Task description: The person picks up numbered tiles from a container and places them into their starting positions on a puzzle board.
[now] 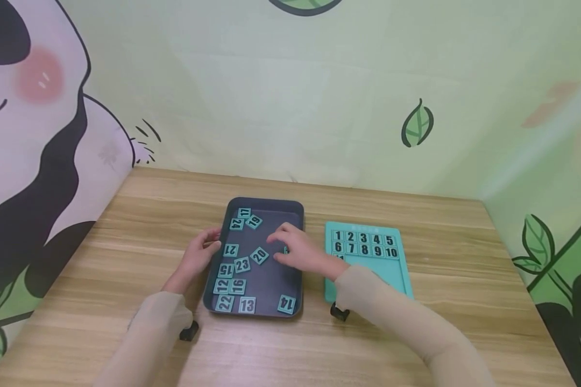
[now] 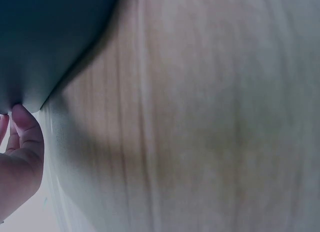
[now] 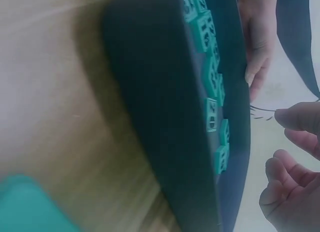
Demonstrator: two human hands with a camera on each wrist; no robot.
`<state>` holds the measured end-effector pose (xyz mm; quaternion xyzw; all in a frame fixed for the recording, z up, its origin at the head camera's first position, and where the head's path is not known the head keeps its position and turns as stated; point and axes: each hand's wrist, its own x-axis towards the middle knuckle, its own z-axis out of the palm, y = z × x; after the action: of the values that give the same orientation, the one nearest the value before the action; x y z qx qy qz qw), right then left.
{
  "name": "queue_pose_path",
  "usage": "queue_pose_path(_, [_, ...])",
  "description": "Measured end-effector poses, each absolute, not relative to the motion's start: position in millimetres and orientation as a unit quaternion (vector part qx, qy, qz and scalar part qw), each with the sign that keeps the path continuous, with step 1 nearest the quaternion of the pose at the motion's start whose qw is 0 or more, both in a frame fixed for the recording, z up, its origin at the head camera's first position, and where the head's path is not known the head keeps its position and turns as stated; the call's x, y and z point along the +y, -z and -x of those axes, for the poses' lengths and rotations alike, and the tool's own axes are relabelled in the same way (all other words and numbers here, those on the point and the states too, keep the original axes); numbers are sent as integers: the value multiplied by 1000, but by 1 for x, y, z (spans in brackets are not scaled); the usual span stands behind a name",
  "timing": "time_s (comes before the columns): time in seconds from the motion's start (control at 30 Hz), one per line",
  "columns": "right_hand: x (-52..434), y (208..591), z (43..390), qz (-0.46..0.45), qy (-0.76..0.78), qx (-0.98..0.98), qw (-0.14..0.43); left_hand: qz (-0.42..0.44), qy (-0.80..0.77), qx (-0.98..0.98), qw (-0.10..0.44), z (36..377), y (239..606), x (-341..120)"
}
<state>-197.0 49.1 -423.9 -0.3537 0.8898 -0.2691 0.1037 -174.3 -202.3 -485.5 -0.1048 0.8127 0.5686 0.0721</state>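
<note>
Two hands: left touches tray, right hovers above, loosely bent.

Wood-grain tabletop lay beneath left hand and right hand; pale-green wall rose beyond both. Panda print showed left of left hand; outlined leaf, ahead-right of right hand.
</note>
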Motion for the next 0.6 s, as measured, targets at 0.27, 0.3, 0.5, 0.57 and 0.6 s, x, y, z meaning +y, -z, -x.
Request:
queue_pose_path(0.27, [28,407,211,356,271,887,111,102,-571,812,67,173,484,-204])
queue_pose_path(0.3, [24,405,213,354,271,888,111,101,-575,809,70,173,484,-205])
queue_pose_path(0.5, [5,403,231,331,273,897,111,98,-575,809,71,175,486,-205])
queue_pose_path(0.57, [1,405,238,319,278,899,116,100,-574,810,71,175,486,-205])
queue_pose_path(0.6, [-1,407,241,313,280,900,118,99,-573,810,70,175,486,-204])
